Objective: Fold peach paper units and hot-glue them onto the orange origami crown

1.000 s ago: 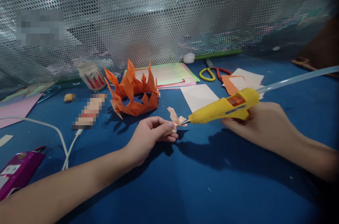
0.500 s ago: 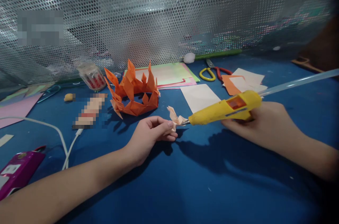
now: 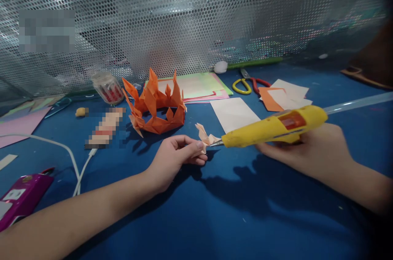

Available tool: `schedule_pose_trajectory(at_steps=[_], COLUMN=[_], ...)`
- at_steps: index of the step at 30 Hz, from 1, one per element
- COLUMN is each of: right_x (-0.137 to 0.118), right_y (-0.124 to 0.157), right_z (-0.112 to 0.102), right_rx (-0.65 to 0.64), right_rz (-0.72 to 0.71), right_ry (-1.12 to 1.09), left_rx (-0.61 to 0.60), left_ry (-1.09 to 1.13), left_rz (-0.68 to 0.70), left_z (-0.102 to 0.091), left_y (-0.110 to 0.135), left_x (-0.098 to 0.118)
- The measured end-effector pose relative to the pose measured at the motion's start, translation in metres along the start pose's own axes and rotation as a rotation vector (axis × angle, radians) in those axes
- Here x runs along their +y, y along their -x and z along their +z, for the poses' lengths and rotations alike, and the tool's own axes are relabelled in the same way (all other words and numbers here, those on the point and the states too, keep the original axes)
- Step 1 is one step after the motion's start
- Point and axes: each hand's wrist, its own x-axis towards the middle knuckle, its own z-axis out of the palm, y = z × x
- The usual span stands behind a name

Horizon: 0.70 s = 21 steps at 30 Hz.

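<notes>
Between the thumb and fingers of my left hand is a small pale-peach folded paper piece with pointed tips. My right hand is wrapped round a yellow hot glue gun, its metal nozzle at the folded piece, near my left thumb. A clear glue stick sticks out of the gun's back end. Beyond my left hand an orange folded-paper crown stands on the blue table. Most of my right fingers are hidden behind the gun.
Behind the crown lie coloured paper sheets, with a white sheet nearer. Scissors and paper scraps lie at the right. A jar, white cables and a purple device are on the left. Perforated metal closes the back.
The glue gun and my right hand have shifted to the right in view, and the nozzle remains at the folded paper. My left hand is nearly still.
</notes>
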Motion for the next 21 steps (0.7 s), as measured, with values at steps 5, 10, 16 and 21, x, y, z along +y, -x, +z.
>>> schedule_pose_trajectory(at_steps=[5, 10, 16, 21], right_x=[0.0012, 0.0055, 0.0020, 0.0024], right_y=[-0.0010, -0.0009, -0.0015, -0.0022], right_z=[0.0044, 0.0043, 0.0010, 0.0012], right_rx=[0.032, 0.063, 0.054, 0.043], right_rz=[-0.155, -0.262, -0.333, -0.349], right_ry=[-0.029, -0.021, -0.005, -0.001], left_rx=[-0.008, -0.011, -0.012, -0.004], left_ry=[0.009, 0.013, 0.011, 0.005], left_rz=[-0.004, -0.005, -0.007, -0.007], left_z=[-0.0010, -0.0005, 0.0002, 0.0013], left_y=[-0.0002, -0.0006, -0.0003, 0.0001], left_x=[-0.0008, -0.0007, 0.0005, 0.0013])
